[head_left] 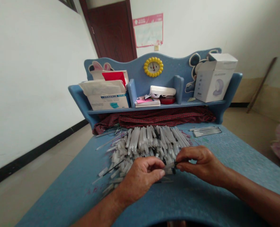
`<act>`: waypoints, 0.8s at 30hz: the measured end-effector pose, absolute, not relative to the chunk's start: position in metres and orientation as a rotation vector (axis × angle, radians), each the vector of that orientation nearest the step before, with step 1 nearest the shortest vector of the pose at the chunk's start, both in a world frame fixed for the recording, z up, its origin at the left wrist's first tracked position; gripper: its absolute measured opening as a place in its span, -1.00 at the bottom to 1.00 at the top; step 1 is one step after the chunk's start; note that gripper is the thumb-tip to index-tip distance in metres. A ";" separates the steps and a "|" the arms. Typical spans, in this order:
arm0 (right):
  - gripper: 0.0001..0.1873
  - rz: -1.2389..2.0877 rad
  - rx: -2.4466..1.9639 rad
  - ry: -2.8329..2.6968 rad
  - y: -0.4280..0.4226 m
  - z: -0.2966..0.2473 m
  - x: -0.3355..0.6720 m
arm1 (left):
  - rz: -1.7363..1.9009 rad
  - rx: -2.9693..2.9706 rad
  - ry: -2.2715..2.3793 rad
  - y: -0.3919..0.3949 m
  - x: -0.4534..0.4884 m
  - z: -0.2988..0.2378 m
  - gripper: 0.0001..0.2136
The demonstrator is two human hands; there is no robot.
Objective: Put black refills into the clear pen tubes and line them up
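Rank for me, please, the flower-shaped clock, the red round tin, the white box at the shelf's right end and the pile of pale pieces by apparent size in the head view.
1. Pile of pale pieces, helped by its nearness
2. White box
3. Flower-shaped clock
4. Red round tin, partly covered

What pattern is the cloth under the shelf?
The cloth is checked, red and dark; the head view shows it.
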State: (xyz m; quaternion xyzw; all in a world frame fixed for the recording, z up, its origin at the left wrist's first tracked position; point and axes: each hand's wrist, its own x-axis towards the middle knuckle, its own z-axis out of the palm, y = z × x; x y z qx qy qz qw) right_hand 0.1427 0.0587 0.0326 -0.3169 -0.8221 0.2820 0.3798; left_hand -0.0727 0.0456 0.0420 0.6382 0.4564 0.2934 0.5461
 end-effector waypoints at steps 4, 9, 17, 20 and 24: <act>-0.94 0.731 -0.800 -2.116 0.056 0.035 0.142 | 0.684 1.547 1.107 0.045 -0.072 0.042 -0.87; -0.92 0.753 -0.804 -2.171 0.056 0.035 0.141 | 0.635 1.609 1.147 0.043 -0.071 0.044 -0.88; -0.88 0.787 -0.861 -2.201 0.054 0.035 0.140 | 0.573 1.759 1.157 0.042 -0.072 0.047 -0.87; -0.87 0.821 -0.887 -2.178 0.054 0.033 0.138 | 0.564 1.774 1.163 0.043 -0.073 0.046 -0.88; -0.88 0.937 -0.929 -2.081 0.055 0.031 0.138 | 0.579 1.650 1.134 0.044 -0.073 0.043 -0.86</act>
